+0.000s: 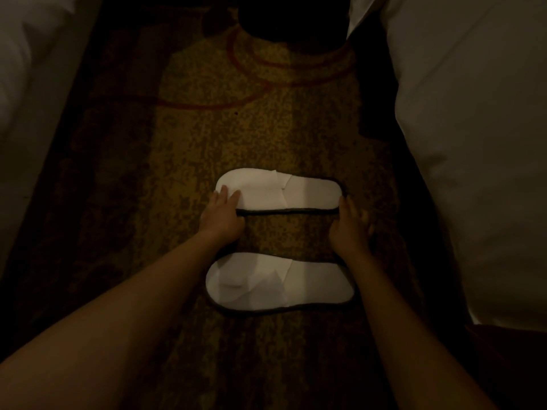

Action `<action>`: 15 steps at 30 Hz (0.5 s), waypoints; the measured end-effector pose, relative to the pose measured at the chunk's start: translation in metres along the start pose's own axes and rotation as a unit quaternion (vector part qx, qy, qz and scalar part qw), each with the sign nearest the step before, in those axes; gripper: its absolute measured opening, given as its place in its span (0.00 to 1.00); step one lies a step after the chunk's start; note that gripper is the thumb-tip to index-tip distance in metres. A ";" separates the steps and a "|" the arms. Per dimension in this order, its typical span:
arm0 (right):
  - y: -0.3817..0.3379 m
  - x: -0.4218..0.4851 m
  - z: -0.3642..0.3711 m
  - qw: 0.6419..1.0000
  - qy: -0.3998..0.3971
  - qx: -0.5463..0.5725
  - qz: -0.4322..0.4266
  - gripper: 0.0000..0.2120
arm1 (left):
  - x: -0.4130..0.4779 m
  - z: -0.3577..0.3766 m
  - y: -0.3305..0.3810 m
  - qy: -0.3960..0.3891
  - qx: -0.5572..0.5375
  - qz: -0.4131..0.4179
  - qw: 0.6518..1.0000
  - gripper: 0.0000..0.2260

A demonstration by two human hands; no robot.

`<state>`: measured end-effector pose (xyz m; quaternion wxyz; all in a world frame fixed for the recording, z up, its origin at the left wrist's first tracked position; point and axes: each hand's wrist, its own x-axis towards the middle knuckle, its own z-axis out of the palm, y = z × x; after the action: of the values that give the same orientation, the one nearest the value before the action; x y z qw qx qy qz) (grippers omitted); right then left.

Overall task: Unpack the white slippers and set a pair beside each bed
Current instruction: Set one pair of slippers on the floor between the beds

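1. Slippers on the floor, head view, dim room: two white slippers lie flat on the patterned carpet (183, 137) in the aisle between two beds, both turned crosswise, toes to the left and heels to the right.
2. Far slipper (296, 192) lies beyond the near slipper (266, 284), with a strip of bare carpet between them; they run roughly parallel and do not touch.
3. Left hand (220, 214) is at the toe end of the far slipper, fingers loosely spread and laid on the edge of the toe cover, thumb down by the dark sole rim. It looks like a light touch rather than a pinch.
4. Right hand (350, 226) is at the heel end of the same slipper, fingertips against the rounded heel edge. Fingers are slightly parted; whether they clasp the rim or only press on it, I cannot tell.
5. Near slipper sits free between the two forearms, nothing gripping it; its toe cover is creased.
6. Left bed (32, 84) shows white bedding at the frame's left edge; right bed (473, 143) drapes white linen down the right side, close to the slipper heels.
7. Dark round shape (291, 20) sits on the carpet at the far end of the aisle, too dim to identify.
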<state>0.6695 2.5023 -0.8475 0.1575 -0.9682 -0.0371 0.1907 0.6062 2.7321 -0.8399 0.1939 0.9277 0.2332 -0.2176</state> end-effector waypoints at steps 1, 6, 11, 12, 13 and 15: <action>-0.004 -0.004 -0.004 1.000 -0.012 -0.001 0.009 0.28 | -0.004 -0.005 0.000 -0.007 0.008 0.000 1.000 0.28; -0.033 -0.046 -0.055 0.993 -0.119 0.028 0.002 0.24 | -0.060 -0.061 0.006 -0.055 0.074 0.057 0.994 0.20; -0.058 -0.116 -0.151 0.973 -0.226 0.041 0.011 0.21 | -0.143 -0.136 0.032 -0.141 0.096 0.058 0.984 0.19; -0.063 -0.130 -0.173 0.968 -0.247 0.046 0.016 0.24 | -0.159 -0.154 0.041 -0.145 0.079 0.044 0.985 0.19; -0.069 -0.144 -0.196 0.964 -0.262 0.051 0.022 0.27 | -0.175 -0.174 0.053 -0.148 0.058 0.030 0.987 0.19; -0.082 -0.171 -0.246 0.960 -0.273 0.050 0.025 0.32 | -0.207 -0.217 0.077 -0.161 0.035 0.034 0.986 0.17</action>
<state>0.6045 2.4862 -0.5438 0.1850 -0.8708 -0.0453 0.4533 0.5495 2.6978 -0.5376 0.2032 0.8942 0.1596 -0.3656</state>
